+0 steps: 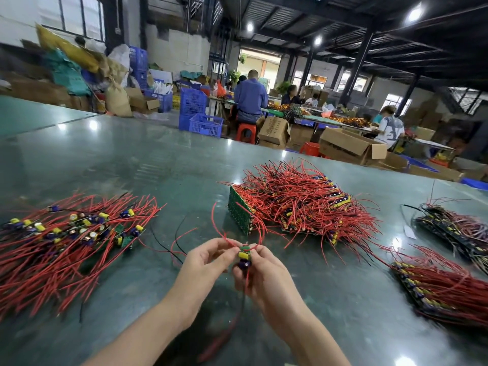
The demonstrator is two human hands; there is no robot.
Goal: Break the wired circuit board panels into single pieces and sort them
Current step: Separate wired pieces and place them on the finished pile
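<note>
Both my hands hold one small strip of circuit board (244,255) above the green table (137,165). The strip carries a yellow and a purple capacitor, and red wires curl up from it. My left hand (208,262) pinches its upper left side. My right hand (260,276) grips its right side and lower end. Straight ahead lies a stack of unbroken wired panels (298,204), one green board leaning upright at its left end. A heap of single pieces (66,233) with red wires is spread at the left.
More wired panels lie at the right (446,289) and far right (459,228). Loose red and black wires (169,241) trail on the table near my left hand. Beyond the table edge are cardboard boxes (351,146), blue crates (206,125) and seated people (250,99) at other benches.
</note>
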